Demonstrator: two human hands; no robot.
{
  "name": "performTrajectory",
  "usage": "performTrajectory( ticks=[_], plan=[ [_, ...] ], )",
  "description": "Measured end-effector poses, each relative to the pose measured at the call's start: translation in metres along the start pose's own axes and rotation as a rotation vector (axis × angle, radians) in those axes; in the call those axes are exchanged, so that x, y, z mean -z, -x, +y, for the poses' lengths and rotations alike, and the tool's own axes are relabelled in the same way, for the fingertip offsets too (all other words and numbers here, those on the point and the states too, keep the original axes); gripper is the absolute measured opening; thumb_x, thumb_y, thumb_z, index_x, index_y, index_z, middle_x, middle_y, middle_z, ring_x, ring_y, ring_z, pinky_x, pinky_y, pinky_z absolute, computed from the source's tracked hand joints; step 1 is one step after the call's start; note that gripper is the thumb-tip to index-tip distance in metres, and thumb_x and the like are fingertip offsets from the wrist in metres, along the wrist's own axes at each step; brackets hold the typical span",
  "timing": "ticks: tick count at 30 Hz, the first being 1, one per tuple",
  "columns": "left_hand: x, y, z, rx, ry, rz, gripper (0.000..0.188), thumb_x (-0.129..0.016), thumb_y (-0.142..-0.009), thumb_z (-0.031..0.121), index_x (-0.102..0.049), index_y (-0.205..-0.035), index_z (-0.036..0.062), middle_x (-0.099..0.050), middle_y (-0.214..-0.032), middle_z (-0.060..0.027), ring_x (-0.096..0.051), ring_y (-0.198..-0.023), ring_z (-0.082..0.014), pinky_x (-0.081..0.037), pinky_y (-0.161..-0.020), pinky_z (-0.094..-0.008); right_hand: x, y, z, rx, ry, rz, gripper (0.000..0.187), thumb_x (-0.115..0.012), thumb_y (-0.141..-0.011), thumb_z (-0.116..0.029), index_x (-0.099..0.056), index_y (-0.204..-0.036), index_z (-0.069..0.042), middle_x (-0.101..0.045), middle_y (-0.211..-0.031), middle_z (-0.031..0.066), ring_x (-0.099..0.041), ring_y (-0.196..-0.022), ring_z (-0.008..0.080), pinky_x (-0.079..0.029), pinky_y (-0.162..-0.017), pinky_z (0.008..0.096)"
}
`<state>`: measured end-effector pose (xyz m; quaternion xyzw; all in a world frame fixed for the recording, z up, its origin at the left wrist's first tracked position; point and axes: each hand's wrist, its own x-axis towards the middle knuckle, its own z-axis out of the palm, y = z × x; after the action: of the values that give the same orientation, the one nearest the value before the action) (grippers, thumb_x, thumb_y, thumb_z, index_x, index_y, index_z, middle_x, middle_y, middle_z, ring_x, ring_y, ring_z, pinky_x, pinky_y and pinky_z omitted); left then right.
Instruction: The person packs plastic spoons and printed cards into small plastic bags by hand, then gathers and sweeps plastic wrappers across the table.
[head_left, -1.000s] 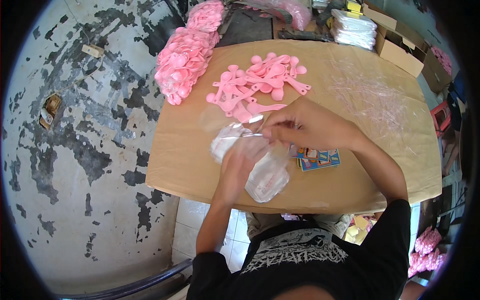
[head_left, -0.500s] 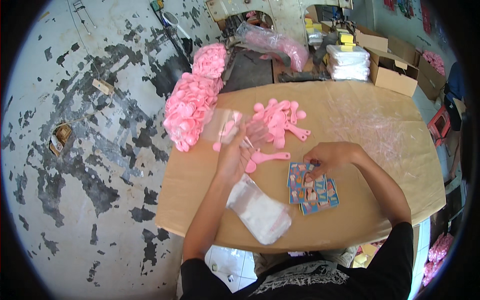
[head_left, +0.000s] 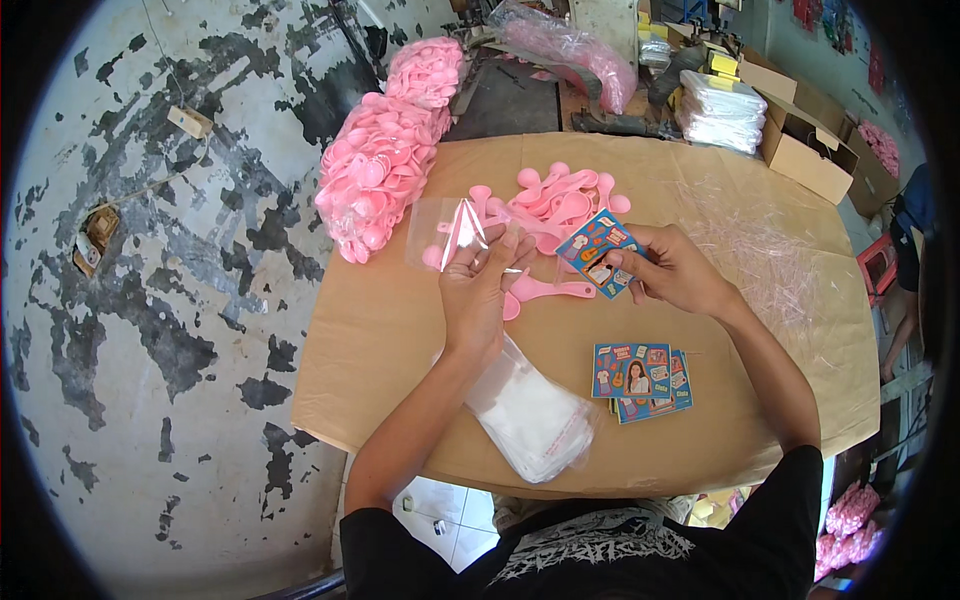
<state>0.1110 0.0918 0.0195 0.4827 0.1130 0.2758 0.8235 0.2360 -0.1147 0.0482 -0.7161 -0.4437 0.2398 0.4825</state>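
My left hand (head_left: 480, 290) is closed on a clear plastic bag (head_left: 432, 232), holding it up over the table's middle. Between the thumb and fingers of my right hand (head_left: 675, 268) is a blue printed card (head_left: 598, 252), raised next to the bag. A small stack of similar cards (head_left: 632, 371) lies on the table below my right wrist. Near my left forearm rests a pile of flat clear bags (head_left: 530, 420). Just past my hands, pink plastic scoops (head_left: 565, 195) lie in a loose heap, and one scoop (head_left: 545, 289) sits nearer, partly behind my left fingers.
Brown paper covers the table (head_left: 400, 400). Big bags of pink scoops (head_left: 375, 165) stand at its left edge. Thin clear plastic strips (head_left: 745, 240) are scattered on the right. Wrapped clear packs (head_left: 720, 110) and an open cardboard box (head_left: 808, 150) stand at the back right.
My right hand has lifted a card off the stack and brought it up and toward the bag. My left hand still holds the bag. The view has shifted slightly.
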Motion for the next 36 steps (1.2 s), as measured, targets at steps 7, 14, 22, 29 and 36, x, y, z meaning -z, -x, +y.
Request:
performTrajectory(
  ticks=[7,14,22,29,36],
  plan=[
    [-0.004,0.01,-0.005,0.019,-0.034,-0.032,0.037,-0.065,-0.095,0.011,-0.053,-0.124,-0.0068,-0.065,-0.118,-0.0145,-0.065,-0.108,-0.0188,-0.057,-0.091,-0.0322,-0.021,0.001,-0.007,0.08,0.115,0.07,0.021,-0.06,-0.098,-0.02,-0.063,-0.108,0.0,-0.063,-0.072,0.0047,-0.059,-0.058,0.0107,-0.047,-0.056,0.0292],
    [-0.001,0.009,-0.008,-0.018,-0.026,-0.088,0.039,-0.059,-0.096,0.004,-0.048,-0.132,-0.0052,-0.061,-0.126,-0.0158,-0.064,-0.111,-0.022,-0.058,-0.089,-0.0354,-0.024,0.002,-0.004,0.051,0.086,0.147,0.019,-0.06,-0.098,-0.017,-0.063,-0.105,0.0,-0.061,-0.069,0.0046,-0.058,-0.055,0.01,-0.047,-0.054,0.0289],
    [-0.001,0.006,-0.004,-0.034,0.031,-0.017,0.031,-0.066,-0.093,0.006,-0.054,-0.121,-0.0043,-0.064,-0.114,-0.0132,-0.067,-0.102,-0.0211,-0.059,-0.088,-0.035,-0.022,0.002,0.003,0.083,0.02,0.186,0.02,-0.062,-0.097,-0.018,-0.064,-0.105,-0.001,-0.061,-0.07,0.002,-0.057,-0.055,0.0071,-0.046,-0.052,0.0261],
    [-0.007,0.011,0.004,-0.093,0.019,0.006,0.023,-0.073,-0.09,0.009,-0.063,-0.108,-0.0006,-0.067,-0.102,-0.0078,-0.067,-0.091,-0.0155,-0.057,-0.086,-0.0321,-0.014,0.004,0.005,0.081,-0.015,0.187,0.021,-0.064,-0.096,-0.021,-0.065,-0.106,-0.003,-0.062,-0.073,-0.0003,-0.055,-0.056,0.0053,-0.045,-0.052,0.0234],
    [-0.003,0.008,-0.002,-0.033,-0.017,-0.052,0.025,-0.066,-0.093,0.004,-0.056,-0.116,-0.0007,-0.062,-0.112,-0.0096,-0.066,-0.1,-0.0173,-0.06,-0.084,-0.0305,-0.02,0.001,0.002,0.063,-0.023,0.137,0.021,-0.063,-0.097,-0.02,-0.065,-0.105,-0.001,-0.062,-0.074,0.0003,-0.055,-0.055,0.0056,-0.046,-0.051,0.0237]
  ],
)
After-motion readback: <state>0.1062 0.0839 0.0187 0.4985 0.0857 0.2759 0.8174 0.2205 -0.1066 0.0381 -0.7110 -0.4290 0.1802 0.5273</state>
